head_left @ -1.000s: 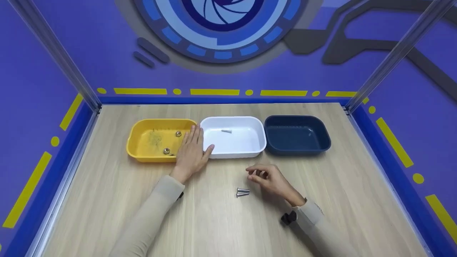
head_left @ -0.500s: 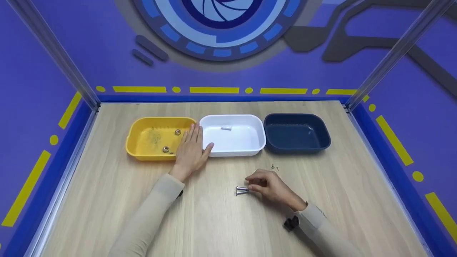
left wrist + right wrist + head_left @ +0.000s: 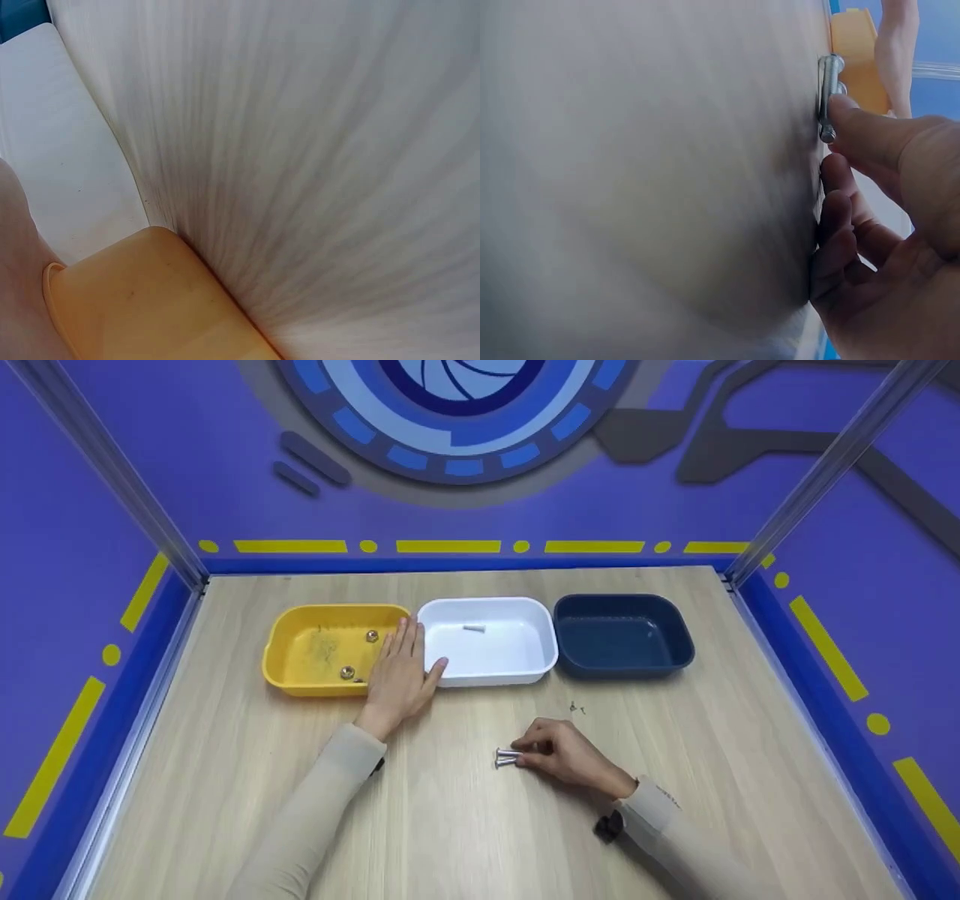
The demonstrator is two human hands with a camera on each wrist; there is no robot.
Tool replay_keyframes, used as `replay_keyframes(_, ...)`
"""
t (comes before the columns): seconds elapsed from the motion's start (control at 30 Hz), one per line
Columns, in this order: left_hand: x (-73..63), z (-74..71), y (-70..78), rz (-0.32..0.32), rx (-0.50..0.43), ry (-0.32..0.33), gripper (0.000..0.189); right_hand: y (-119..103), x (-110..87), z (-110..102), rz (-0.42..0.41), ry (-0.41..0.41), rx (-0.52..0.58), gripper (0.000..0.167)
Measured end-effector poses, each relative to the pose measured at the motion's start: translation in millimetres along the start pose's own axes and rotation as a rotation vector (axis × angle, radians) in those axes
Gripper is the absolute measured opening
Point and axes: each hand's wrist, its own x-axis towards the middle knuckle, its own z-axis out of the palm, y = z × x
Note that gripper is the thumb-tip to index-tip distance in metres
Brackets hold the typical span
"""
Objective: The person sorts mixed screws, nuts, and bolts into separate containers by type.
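My right hand point(image 3: 574, 757) is low over the table, its thumb and curled index finger pinching at the ends of two silver bolts point(image 3: 506, 757) lying side by side. In the right wrist view the thumb presses against a bolt point(image 3: 829, 97), while the other fingers curl below it. My left hand point(image 3: 399, 671) lies flat with straight fingers across the adjoining rims of the yellow tray point(image 3: 300, 690) and the white tray point(image 3: 495, 681). Two nuts point(image 3: 347, 672) sit in the yellow tray, plus a small piece partly hidden by the hand. One screw point(image 3: 474, 628) lies in the white tray.
A dark blue tray point(image 3: 626, 671) stands at the right end of the row, beside the white one. Two tiny dark pieces point(image 3: 574, 707) lie on the wooden table point(image 3: 450, 825) below it. Purple panels point(image 3: 480, 521) enclose the back and sides.
My right hand has come down toward me onto the bolts, closing thumb and index finger at their ends. The tiny dark pieces behind it have come into view. My left hand stays put.
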Motion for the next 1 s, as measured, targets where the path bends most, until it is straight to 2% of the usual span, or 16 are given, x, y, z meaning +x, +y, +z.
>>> replay_keyframes(0.6,0.1,-1.0,0.7,-0.011,0.008,-0.009,0.086,-2.3,4.8,1.1,0.072,0.024,-0.027,0.010)
replay_keyframes(1.0,-0.1,-0.6,0.8,-0.002,-0.006,0.016,0.086,-3.3,6.6,2.2,0.132,0.062,-0.031,0.008)
